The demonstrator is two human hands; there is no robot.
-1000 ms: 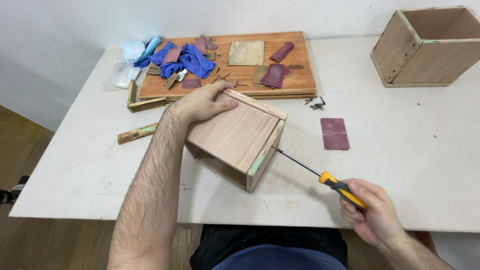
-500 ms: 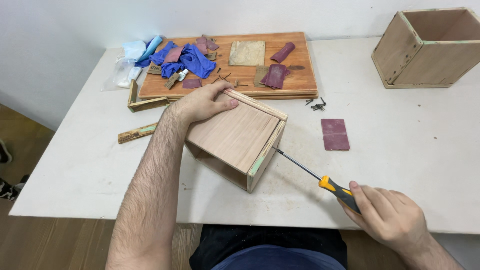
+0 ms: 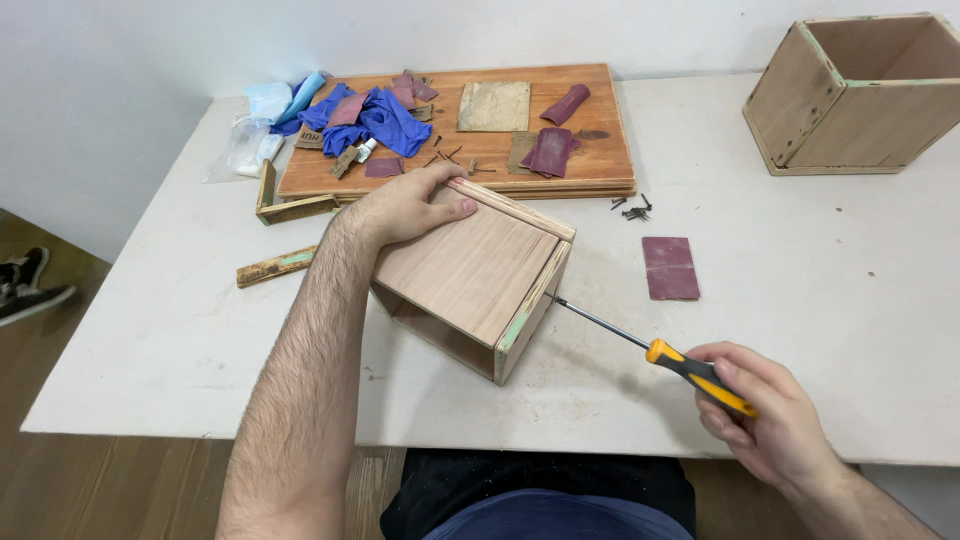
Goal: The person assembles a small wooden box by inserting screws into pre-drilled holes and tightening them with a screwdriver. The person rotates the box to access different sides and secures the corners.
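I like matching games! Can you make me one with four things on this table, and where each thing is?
Things:
1. Screwdriver
2. Small wooden box
3. Dark red sandpaper piece
4. Blue cloth

Places:
A. On the wooden board at the back
B. Lying flat on the white table, to the right of the small box
C. Held by its handle in the right hand
D. Under the left hand, tilted up on the table

Pairs: 1-C, 2-D, 3-B, 4-A
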